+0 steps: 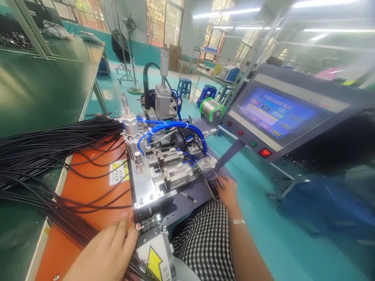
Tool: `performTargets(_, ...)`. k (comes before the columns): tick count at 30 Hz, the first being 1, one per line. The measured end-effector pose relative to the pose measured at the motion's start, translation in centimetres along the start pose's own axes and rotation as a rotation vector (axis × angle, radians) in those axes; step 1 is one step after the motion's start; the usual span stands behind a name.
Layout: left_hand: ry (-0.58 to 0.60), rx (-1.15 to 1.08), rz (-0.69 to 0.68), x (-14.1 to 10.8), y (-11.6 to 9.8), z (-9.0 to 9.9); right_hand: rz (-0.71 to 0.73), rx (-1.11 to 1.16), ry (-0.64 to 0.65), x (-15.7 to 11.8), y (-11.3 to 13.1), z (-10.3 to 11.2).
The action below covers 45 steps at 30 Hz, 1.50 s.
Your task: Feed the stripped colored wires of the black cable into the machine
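Note:
My left hand (107, 248) lies at the bottom left, its fingertips on the orange mat (88, 199) by the front of the steel fixture plate (143, 183). A bundle of black cables (55, 164) fans out across the mat and runs beneath that hand; whether it grips them is hidden. My right hand (225, 191) curls around a dark smartphone (213, 184) beside the blue pneumatic clamps (175, 168). Part of the phone is hidden by my fingers.
The soldering machine's head (164, 97) rises behind the clamps, and a green-edged solder spool (212, 110) stands to its right. A touchscreen panel (277, 111) fills the right side. A small tool (187, 197) lies on the dark plate. A green workbench (38, 86) extends left.

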<state>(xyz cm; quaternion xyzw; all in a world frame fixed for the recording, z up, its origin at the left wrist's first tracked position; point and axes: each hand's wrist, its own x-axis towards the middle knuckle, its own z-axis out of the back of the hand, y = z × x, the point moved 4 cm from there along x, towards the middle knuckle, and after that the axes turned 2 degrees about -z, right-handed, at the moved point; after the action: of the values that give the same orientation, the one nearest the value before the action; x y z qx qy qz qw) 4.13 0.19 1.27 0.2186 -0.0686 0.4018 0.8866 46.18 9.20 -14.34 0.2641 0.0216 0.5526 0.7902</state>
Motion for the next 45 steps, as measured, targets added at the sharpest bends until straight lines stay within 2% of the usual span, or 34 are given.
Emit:
performTargets(10,0.069,-0.016,-0.009,-0.3,-0.2,-0.4,0.026,-0.029,0.002,0.1,-0.3,-0.1)
performTargets(17,0.180,-0.003,-0.003,-0.5,-0.5,-0.9,0.024,-0.015,0.019,-0.2,-0.9,0.3)
performTargets(28,0.059,-0.033,0.051,-0.1,-0.4,-0.3,-0.057,-0.045,0.026,1.0,-1.5,-0.5)
performTargets(35,0.168,0.000,0.007,-0.3,-0.7,-0.9,-0.064,-0.004,-0.031,0.6,-1.5,0.6)
performTargets(40,0.141,-0.019,0.000,-0.5,-0.8,-0.7,-0.082,0.011,-0.045,0.3,-1.6,0.4)
performTargets(45,0.173,-0.030,0.009,-0.4,-0.7,-0.8,-0.100,0.029,-0.042,-0.1,-1.9,0.2)
